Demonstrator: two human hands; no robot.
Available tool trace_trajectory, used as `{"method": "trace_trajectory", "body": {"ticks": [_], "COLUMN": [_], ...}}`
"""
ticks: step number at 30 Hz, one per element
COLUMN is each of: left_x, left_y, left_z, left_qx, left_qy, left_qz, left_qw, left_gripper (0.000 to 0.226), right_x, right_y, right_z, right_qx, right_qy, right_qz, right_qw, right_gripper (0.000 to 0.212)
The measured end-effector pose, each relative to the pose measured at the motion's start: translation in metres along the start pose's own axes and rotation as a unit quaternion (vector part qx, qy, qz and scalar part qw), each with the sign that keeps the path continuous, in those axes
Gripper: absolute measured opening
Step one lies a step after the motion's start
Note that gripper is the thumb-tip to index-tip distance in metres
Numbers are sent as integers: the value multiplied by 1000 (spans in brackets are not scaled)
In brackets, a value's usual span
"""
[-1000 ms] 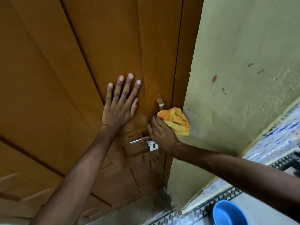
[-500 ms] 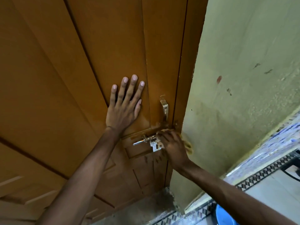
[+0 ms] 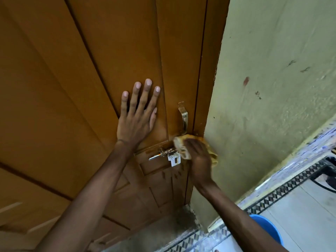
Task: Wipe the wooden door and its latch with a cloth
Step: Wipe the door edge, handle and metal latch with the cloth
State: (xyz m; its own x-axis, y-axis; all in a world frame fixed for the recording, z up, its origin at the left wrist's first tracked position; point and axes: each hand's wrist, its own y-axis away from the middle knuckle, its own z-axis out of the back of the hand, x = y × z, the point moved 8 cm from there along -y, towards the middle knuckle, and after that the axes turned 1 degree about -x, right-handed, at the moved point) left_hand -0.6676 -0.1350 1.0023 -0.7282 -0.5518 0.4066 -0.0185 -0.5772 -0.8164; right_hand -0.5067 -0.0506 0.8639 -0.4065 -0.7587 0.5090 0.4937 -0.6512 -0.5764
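Note:
The brown wooden door [image 3: 91, 88] fills the left and middle of the view. My left hand [image 3: 136, 117] lies flat on it with fingers spread, holding nothing. Below and to its right is the metal sliding latch [image 3: 166, 155] with its hasp plate hanging down. A curved metal handle [image 3: 183, 117] stands above the latch. My right hand [image 3: 199, 159] grips the yellow-orange cloth [image 3: 181, 148] and presses it against the right end of the latch, at the door's edge. Part of the cloth is hidden behind my hand.
A pale green wall [image 3: 272, 88] meets the door frame on the right. A blue bowl [image 3: 269, 230] sits on the tiled floor [image 3: 300, 206] at the lower right, beside a patterned tile border. A concrete threshold [image 3: 163, 231] lies below the door.
My right hand has carried the cloth down from beside the handle onto the right end of the latch. My left hand has stayed flat on the door.

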Motion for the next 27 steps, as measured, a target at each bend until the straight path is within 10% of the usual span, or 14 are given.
{"method": "trace_trajectory", "body": {"ticks": [9, 13, 18, 27], "left_x": [-1, -2, -3, -3], "left_y": [1, 2, 1, 2], "left_z": [0, 2, 3, 5], "left_qx": [-9, -18, -12, -20], "left_qy": [6, 8, -1, -3], "left_qz": [-11, -13, -16, -15], "left_qw": [1000, 1000, 1000, 1000], "left_gripper": [61, 59, 61, 59], "right_x": [0, -6, -4, 4], "right_y": [8, 2, 6, 1], "right_z": [-57, -59, -51, -25], "right_qx": [91, 63, -23, 13], "right_qy": [111, 169, -89, -243], "right_qz": [143, 51, -113, -82], "right_qw": [979, 982, 989, 966], "right_gripper": [66, 54, 36, 38]}}
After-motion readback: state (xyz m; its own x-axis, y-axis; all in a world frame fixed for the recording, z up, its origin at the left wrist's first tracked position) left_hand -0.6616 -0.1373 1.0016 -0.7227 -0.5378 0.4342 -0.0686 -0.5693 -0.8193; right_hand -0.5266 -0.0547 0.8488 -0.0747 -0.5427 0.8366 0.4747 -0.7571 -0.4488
